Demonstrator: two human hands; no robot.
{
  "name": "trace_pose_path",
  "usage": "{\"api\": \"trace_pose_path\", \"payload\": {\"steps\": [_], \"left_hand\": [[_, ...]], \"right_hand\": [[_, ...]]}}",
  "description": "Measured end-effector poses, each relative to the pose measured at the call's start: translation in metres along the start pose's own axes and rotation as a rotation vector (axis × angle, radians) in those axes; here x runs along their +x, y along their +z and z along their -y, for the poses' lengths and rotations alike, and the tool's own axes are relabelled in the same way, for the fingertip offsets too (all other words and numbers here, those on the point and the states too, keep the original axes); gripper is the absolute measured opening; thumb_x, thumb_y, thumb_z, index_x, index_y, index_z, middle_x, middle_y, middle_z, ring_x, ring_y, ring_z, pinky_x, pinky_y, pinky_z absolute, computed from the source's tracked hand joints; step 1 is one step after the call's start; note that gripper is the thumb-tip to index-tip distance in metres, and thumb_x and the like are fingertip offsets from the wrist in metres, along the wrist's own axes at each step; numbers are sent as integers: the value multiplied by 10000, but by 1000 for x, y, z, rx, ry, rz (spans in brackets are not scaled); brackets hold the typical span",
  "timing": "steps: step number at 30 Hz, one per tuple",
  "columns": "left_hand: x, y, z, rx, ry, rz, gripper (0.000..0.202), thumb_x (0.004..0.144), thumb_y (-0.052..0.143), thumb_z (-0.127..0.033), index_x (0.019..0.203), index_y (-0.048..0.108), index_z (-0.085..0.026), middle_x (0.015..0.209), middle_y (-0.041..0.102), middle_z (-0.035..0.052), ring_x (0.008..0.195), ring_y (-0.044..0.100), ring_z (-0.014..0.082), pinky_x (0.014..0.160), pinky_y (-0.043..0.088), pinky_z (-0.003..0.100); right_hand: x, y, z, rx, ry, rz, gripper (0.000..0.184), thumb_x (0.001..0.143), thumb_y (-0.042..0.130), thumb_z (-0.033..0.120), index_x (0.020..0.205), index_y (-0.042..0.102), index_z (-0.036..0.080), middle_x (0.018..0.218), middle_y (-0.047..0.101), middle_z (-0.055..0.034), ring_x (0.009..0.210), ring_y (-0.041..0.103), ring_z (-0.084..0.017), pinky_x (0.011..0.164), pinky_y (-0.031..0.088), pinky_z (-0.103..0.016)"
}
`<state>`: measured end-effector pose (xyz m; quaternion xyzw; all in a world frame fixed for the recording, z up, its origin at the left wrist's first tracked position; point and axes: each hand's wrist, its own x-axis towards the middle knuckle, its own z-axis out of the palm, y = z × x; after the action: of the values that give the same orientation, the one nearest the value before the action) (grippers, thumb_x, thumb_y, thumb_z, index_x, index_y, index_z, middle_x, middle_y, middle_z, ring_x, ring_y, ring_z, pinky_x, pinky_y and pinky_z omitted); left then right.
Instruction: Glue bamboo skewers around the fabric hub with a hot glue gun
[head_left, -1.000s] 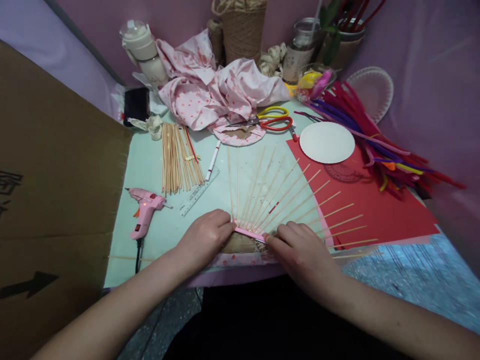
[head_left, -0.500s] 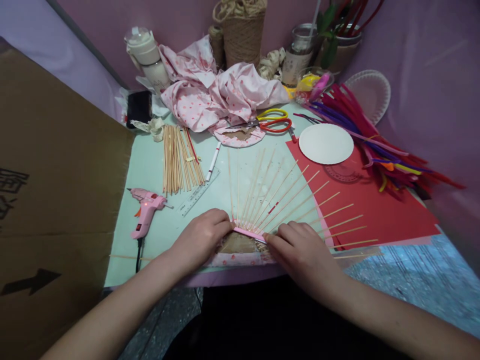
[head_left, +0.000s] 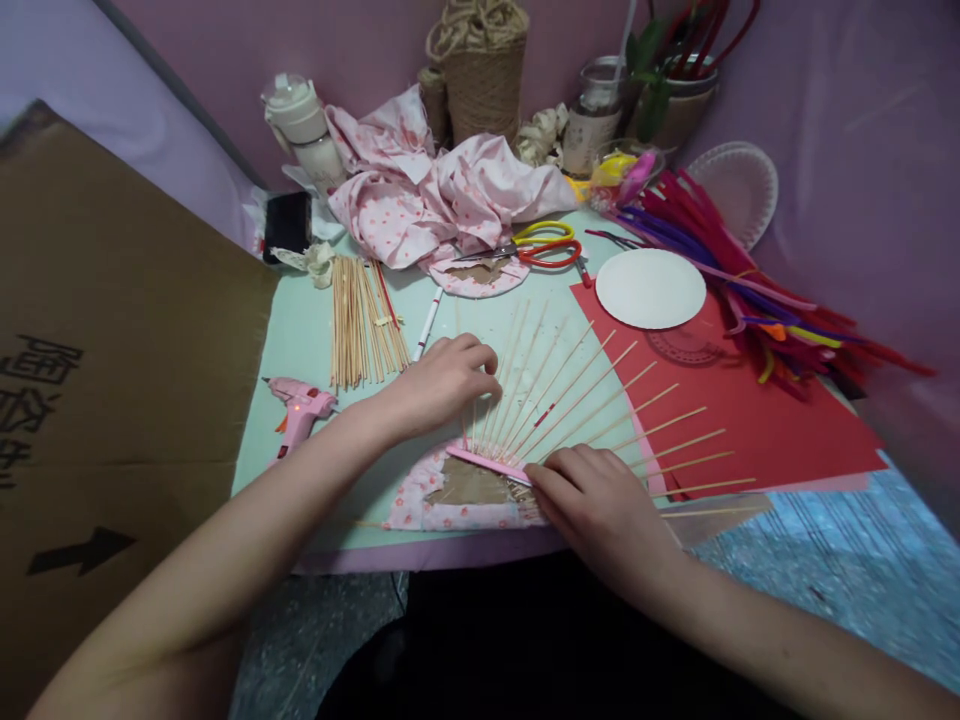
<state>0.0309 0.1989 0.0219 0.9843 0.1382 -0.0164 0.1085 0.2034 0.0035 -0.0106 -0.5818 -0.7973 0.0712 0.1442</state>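
Now clamping pink strip [head_left: 484, 462] at its right end with right hand [head_left: 596, 500]; holding left hand [head_left: 446, 382] curled above fanned sticks [head_left: 544, 413], with thumb and forefinger parted. Note strip along far edge of cardboard [head_left: 469, 486], slanting lengthwise from far left to near right.

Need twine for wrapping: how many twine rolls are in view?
2: a large roll at the back and a small roll just left of it. Others may be hidden.

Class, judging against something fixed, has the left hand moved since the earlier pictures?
Yes: the left hand has come off the pink strip and moved forward, closer to the white marker, which lies where it did.
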Motion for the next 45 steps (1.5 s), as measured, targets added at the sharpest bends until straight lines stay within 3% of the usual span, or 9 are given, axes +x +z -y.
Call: {"api": "trace_pose_path", "payload": {"steps": [8,22,31,39,45], "left_hand": [[1,4,-2,24,-2,99,209,940,480,-251,998,681,-268,1081,564,49,1076,444,246,891,357,358],[-4,11,0,-81,-29,16,199,968,500,-227,1049,682,-227,1072,624,54,1050,488,224,892,372,344],[-5,14,1,-56,-16,-23,133,937,580,-231,988,701,-210,1054,648,60,1029,521,235,844,391,357],[-13,15,-5,-101,-129,-112,171,927,589,-230,1062,677,-174,1090,635,107,1023,565,249,860,456,393],[-15,14,-15,-103,-50,-105,175,954,544,-229,1063,675,-189,1118,649,96,1033,583,241,848,466,389]], "right_hand": [[-1,3,-2,4,-2,-1,69,890,660,205,946,692,181,787,651,-39,744,537,-212,663,335,-332],[1,6,0,-15,4,6,76,867,683,190,941,690,179,779,644,-37,727,531,-216,659,342,-330],[1,7,1,-26,4,-25,117,819,744,193,919,684,183,768,630,-24,717,513,-210,654,323,-331],[2,5,-1,-27,-17,-24,151,768,794,193,868,681,186,751,621,-20,708,474,-208,650,310,-327],[0,3,3,-17,-26,-3,131,781,780,192,871,685,184,762,630,-24,708,469,-202,649,313,-319]]}}
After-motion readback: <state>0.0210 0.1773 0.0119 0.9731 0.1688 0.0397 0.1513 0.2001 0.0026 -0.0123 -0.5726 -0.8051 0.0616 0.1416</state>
